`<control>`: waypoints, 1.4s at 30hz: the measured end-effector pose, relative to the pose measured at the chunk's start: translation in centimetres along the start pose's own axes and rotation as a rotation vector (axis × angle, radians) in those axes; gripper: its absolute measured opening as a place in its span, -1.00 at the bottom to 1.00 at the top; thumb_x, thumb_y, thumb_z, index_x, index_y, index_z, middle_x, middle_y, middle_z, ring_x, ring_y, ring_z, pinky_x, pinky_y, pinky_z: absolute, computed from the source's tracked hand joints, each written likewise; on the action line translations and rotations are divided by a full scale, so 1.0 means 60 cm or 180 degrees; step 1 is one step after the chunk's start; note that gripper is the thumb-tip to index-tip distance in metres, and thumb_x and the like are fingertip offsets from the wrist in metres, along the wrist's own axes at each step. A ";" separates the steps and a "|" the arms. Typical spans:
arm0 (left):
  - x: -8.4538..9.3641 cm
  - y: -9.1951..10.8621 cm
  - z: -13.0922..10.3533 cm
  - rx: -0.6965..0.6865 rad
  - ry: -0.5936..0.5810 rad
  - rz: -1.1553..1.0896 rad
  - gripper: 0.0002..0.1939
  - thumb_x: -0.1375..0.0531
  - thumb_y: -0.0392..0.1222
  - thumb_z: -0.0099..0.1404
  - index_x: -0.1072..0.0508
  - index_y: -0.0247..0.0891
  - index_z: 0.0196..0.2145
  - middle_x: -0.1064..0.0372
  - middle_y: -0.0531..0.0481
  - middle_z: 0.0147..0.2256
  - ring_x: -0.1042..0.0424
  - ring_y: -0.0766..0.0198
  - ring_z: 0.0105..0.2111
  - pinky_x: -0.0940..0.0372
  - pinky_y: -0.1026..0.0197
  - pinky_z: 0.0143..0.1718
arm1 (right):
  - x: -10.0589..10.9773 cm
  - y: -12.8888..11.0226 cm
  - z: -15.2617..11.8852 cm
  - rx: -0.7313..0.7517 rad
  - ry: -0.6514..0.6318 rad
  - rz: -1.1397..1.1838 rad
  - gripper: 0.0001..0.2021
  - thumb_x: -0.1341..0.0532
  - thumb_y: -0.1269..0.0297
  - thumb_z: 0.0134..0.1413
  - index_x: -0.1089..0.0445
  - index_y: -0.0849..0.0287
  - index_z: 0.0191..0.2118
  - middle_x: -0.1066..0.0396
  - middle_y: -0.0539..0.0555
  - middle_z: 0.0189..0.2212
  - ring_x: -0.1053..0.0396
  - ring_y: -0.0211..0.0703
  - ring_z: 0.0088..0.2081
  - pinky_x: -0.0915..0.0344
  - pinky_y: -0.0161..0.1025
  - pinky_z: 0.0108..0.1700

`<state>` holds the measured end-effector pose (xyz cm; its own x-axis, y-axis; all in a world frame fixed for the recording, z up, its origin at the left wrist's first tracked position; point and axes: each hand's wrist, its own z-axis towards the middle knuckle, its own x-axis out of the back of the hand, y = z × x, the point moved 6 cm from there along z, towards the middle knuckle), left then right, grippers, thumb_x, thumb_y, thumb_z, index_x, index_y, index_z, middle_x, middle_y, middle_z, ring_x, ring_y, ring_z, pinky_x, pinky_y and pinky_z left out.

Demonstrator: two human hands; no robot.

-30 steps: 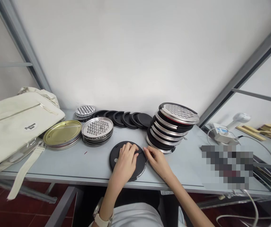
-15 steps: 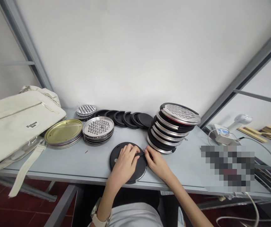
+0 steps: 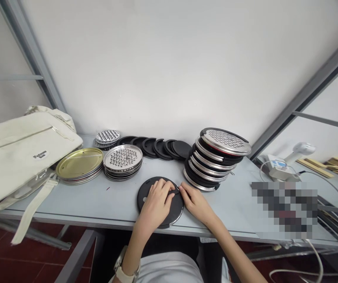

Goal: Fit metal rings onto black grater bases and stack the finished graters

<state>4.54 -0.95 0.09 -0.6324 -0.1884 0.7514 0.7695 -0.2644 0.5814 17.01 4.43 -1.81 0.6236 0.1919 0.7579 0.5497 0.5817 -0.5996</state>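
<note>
A black round disc [image 3: 175, 211] with a thin shiny edge at its lower right lies near the table's front edge. Across its top rests my left hand [image 3: 157, 201], fingers bent and pressed down on it, thumb and index finger by a raised black part near the right rim. My right hand [image 3: 194, 203] pinches at that rim, where a small metal wire loop [image 3: 178, 187] shows beside the fingertips. Fingers hide part of the loop and much of the disc's upper face.
Stacked graters with black holders [image 3: 216, 167] stand behind my right hand. Black round holders [image 3: 164, 149] line the wall. Leftward are perforated metal discs [image 3: 123, 159], gold-coloured discs [image 3: 79, 163] and a cream bag [image 3: 24, 149]. A white device [image 3: 281, 171] with cables stands right.
My right fingertips have shifted slightly at the rim, and the wire loop shows more clearly. My left hand and the disc have stayed in place.
</note>
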 end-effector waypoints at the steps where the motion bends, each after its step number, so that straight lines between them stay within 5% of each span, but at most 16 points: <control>1: 0.000 0.000 0.000 0.0014 0.0004 0.0002 -0.88 -0.02 -0.31 0.33 -0.31 -0.16 -0.21 -0.23 0.02 -0.22 -0.24 0.20 -0.18 -0.16 0.12 -0.09 | 0.000 -0.001 0.000 -0.0007 -0.0010 0.0016 -0.73 0.12 0.25 0.31 -0.06 0.12 -0.45 -0.15 -0.07 -0.56 -0.13 -0.25 -0.49 -0.03 -0.31 -0.39; 15: 0.001 -0.001 0.000 0.0038 0.0049 -0.0088 -0.88 -0.03 -0.32 0.32 -0.31 -0.16 -0.23 -0.24 0.02 -0.22 -0.24 0.19 -0.18 -0.16 0.13 -0.11 | 0.001 0.007 0.002 -0.0243 -0.0093 0.0240 -0.63 0.11 0.14 0.31 -0.01 0.14 -0.54 -0.03 -0.10 -0.63 -0.04 -0.28 -0.54 0.05 -0.31 -0.44; 42: 0.001 0.000 0.000 0.0051 0.0039 -0.0078 -0.87 -0.04 -0.32 0.32 -0.32 -0.16 -0.22 -0.25 0.01 -0.22 -0.25 0.20 -0.18 -0.17 0.12 -0.10 | 0.004 0.000 0.000 -0.0049 -0.0092 -0.0005 -0.70 0.05 0.29 0.24 -0.07 0.15 -0.54 -0.01 -0.13 -0.65 0.02 -0.32 -0.57 0.07 -0.32 -0.49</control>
<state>4.47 -0.93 0.15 -0.6521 -0.1937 0.7330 0.7550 -0.2540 0.6045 17.15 4.50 -1.61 0.6064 0.2140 0.7658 0.5593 0.5698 -0.6021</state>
